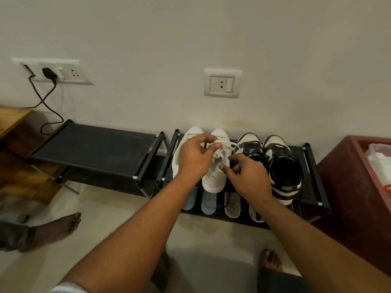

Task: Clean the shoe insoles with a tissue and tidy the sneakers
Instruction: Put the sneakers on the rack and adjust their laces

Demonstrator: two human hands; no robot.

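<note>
Two white sneakers stand side by side on the top shelf of a black shoe rack [310,166]. My left hand [195,157] covers most of the left white sneaker [191,133] and pinches a white lace [220,144] of the right white sneaker [213,180]. My right hand [246,174] pinches another part of the same lace lower down. A black-and-white pair [281,163] sits to the right on the same shelf. Several insoles lie on the lower shelf: two pale blue insoles [208,205] and two whitish insoles [232,206]. No tissue is visible.
A second black rack [95,149] stands bare to the left. A red-brown bin [351,187] holding white plastic stands at the right. A wooden unit [19,144] and a hanging charger cable [45,102] are at the left. My bare feet rest on the pale floor.
</note>
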